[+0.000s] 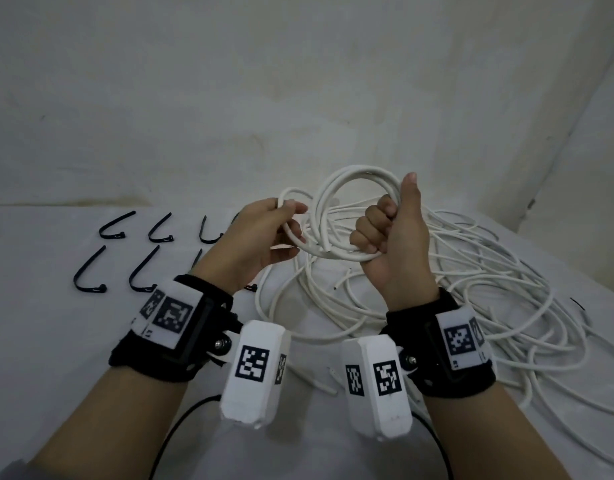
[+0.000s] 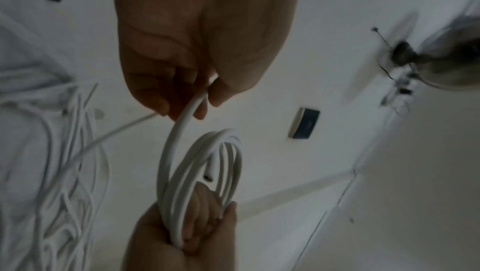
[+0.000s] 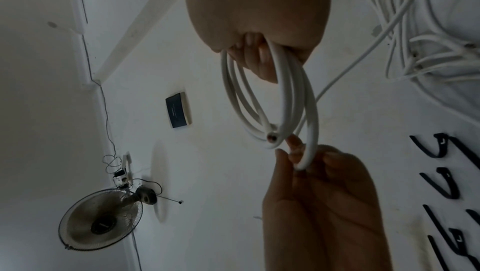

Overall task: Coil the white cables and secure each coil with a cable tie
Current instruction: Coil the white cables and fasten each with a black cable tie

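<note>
My right hand (image 1: 385,233) grips a small coil of white cable (image 1: 354,178), held upright above the table with the thumb raised along it. The same coil (image 2: 207,164) shows in the left wrist view, and in the right wrist view the coil (image 3: 285,99) hangs from my fist. My left hand (image 1: 281,223) pinches the loose strand of that cable (image 1: 295,233) just left of the coil. A cut cable end (image 1: 328,251) pokes out at the coil's bottom. Several black cable ties (image 1: 115,230) lie in two rows on the table at the left.
A large loose tangle of white cables (image 1: 472,289) covers the white table (image 1: 56,358) at the right, under and beyond my hands. A wall (image 1: 298,81) rises close behind. A fan (image 3: 101,220) and a dark wall box (image 3: 178,111) show in the right wrist view.
</note>
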`<state>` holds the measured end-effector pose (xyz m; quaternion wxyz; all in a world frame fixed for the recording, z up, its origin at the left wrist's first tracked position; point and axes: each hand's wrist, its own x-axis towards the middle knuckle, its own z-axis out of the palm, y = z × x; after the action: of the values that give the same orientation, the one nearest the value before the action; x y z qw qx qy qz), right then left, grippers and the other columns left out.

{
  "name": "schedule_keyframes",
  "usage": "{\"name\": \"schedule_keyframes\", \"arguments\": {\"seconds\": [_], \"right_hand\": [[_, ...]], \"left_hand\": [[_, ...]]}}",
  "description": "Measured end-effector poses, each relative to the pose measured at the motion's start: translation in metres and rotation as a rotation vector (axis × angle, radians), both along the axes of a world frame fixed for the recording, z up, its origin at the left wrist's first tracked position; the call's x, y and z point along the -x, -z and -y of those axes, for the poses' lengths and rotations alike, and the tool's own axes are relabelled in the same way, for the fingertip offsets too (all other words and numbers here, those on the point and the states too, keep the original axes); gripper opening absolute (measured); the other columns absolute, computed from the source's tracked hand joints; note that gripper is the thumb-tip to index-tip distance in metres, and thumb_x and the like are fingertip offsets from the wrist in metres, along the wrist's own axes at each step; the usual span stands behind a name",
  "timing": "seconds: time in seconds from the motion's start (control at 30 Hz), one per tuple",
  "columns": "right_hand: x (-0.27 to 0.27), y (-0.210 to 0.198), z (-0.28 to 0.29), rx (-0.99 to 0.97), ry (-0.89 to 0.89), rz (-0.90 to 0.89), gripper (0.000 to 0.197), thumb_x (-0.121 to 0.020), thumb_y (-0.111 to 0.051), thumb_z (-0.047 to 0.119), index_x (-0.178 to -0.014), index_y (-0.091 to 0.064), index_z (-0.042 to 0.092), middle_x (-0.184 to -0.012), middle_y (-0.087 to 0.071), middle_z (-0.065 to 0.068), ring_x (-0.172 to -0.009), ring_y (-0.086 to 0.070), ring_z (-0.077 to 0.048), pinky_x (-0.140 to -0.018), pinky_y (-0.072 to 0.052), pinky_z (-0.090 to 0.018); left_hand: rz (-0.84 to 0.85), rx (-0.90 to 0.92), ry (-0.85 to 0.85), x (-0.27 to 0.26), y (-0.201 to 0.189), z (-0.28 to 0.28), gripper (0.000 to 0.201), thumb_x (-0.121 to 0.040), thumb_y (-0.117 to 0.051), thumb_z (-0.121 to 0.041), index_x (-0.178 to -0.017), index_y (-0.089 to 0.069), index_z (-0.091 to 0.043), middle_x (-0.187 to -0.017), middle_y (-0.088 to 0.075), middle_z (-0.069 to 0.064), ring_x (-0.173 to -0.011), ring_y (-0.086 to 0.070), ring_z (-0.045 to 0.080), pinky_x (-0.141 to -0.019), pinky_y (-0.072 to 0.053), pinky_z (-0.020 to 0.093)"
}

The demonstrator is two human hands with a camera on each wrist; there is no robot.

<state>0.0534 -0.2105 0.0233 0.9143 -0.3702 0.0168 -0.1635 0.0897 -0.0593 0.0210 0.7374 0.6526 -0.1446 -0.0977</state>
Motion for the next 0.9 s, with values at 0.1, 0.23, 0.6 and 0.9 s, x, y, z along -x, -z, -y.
{"name": "schedule_keyframes", "arguments": {"seconds": [0.1,0.23,0.6,0.9], "right_hand": [[0.0,0.002,-0.002,0.028,0.008,-0.001,0.053,-0.097,-0.04,0.052,-0.058,-0.027,0.02,-0.042,-0.016,0.006,-0.033,-0.013,-0.007,-0.033,-0.014,-0.018],[-0.002,0.004,-0.003,0.028,0.012,-0.012,0.053,-0.096,-0.041,0.052,-0.057,-0.028,0.019,-0.042,-0.017,0.007,-0.033,-0.014,-0.007,-0.033,-0.014,-0.018],[-0.001,0.006,-0.012,0.222,-0.056,-0.042,0.051,-0.098,-0.039,0.049,-0.059,-0.026,0.02,-0.043,-0.016,0.007,-0.034,-0.012,-0.007,-0.036,-0.011,-0.017],[0.0,0.009,-0.018,0.351,-0.128,-0.032,0.05,-0.098,-0.039,0.048,-0.06,-0.026,0.019,-0.043,-0.016,0.007,-0.035,-0.014,-0.008,-0.034,-0.016,-0.017]], "left_hand": [[0.163,-0.172,-0.043,0.004,-0.005,-0.004,0.022,-0.101,-0.042,-0.017,-0.092,-0.063,-0.018,-0.058,-0.057,-0.005,-0.055,-0.059,0.005,-0.066,-0.054,0.025],[0.3,-0.245,-0.061,0.009,-0.011,-0.01,0.022,-0.099,-0.045,-0.012,-0.1,-0.065,-0.019,-0.067,-0.059,-0.002,-0.059,-0.061,0.005,-0.072,-0.057,0.027],[0.417,-0.178,-0.024,0.012,-0.011,-0.004,0.028,-0.101,-0.04,-0.01,-0.115,-0.062,-0.018,-0.102,-0.067,0.002,-0.079,-0.065,0.011,-0.07,-0.056,0.024],[0.409,-0.254,0.013,0.008,-0.008,-0.005,0.038,-0.102,-0.035,-0.024,-0.107,-0.057,0.007,-0.067,-0.052,0.004,-0.052,-0.056,0.013,-0.056,-0.049,0.027]]}}
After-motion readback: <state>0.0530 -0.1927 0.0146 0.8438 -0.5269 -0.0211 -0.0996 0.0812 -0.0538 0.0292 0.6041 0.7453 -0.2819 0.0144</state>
